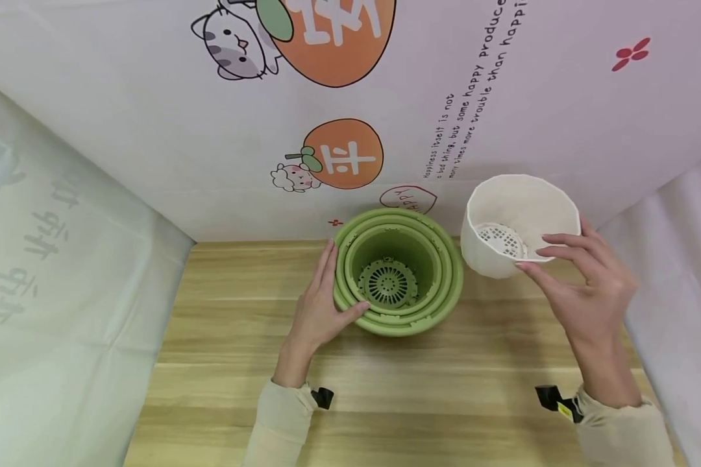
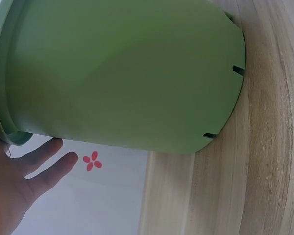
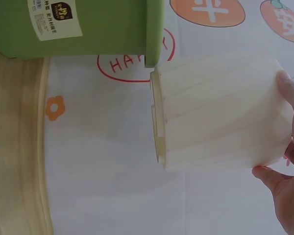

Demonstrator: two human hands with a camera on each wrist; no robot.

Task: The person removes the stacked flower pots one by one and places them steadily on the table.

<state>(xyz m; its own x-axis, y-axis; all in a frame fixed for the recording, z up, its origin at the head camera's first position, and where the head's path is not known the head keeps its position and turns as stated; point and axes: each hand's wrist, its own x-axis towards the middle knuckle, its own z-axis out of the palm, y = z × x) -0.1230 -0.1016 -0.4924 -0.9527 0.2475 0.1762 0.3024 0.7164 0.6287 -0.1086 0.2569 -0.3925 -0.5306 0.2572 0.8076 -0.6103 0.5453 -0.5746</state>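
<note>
Several green plastic flower pots (image 1: 455,275) stand nested inside one another on the table, the innermost with a slotted base. My left hand (image 1: 318,314) grips their rim from the left, thumb over the inner rims and fingers along the outside. The left wrist view shows the smooth outer wall (image 2: 122,78) with small notches at its foot. To the right, my right hand (image 1: 596,285) holds a white flower pot (image 1: 485,256) by its rim, thumb outside and fingertips inside. This pot hangs in the air, tilted, with holes in its base; the right wrist view shows its faceted side (image 3: 220,112).
The wooden table (image 1: 385,402) meets a printed cloth backdrop (image 1: 210,162) close behind the green pots. Pale cloth walls (image 1: 82,259) rise on both sides. A white label (image 3: 54,17) is stuck on the green outer pot's side.
</note>
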